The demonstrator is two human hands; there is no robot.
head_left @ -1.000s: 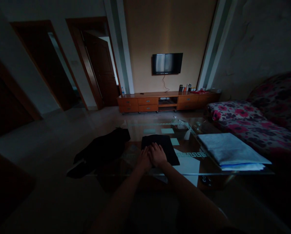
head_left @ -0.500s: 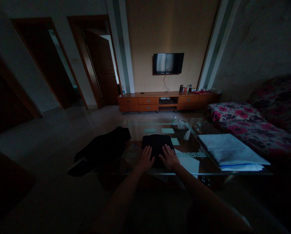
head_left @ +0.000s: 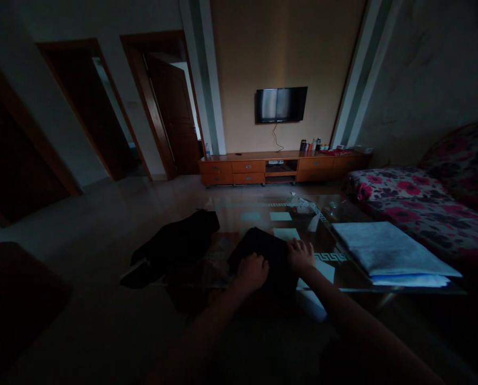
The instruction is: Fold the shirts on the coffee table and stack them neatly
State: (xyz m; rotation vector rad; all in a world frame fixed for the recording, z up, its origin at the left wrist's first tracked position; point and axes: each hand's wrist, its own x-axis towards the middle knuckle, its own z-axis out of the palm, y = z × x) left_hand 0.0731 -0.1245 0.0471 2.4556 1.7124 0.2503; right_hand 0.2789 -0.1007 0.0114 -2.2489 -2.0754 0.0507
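Note:
A folded black cloth (head_left: pixel 265 241) sits at the near part of the glass table (head_left: pixel 239 206), turned at a slant. My left hand (head_left: pixel 255 270) is closed on its near left part, fingers curled into the fabric. At the right edge of the cloth, my right hand (head_left: pixel 302 258) grips with bent fingers; its thumb is hard to make out. In the dim light the cloth's folds and exact kind cannot be told. Left of it lies a second black cloth item (head_left: pixel 178 240), loosely laid, with a pale bit at its near end.
A folded light blue-grey sheet (head_left: pixel 391 248) lies on the table's right side. White paper (head_left: pixel 325 271) shows by my right hand. Beyond stand a low wooden cabinet (head_left: pixel 249 167) and a wall television (head_left: pixel 281 104). A flowered sofa (head_left: pixel 407 214) is at the right.
My hands lay flat with fingers spread on the black cloth; now they are curled on it. The cloth has turned and shifted towards me. The view has swung slightly left.

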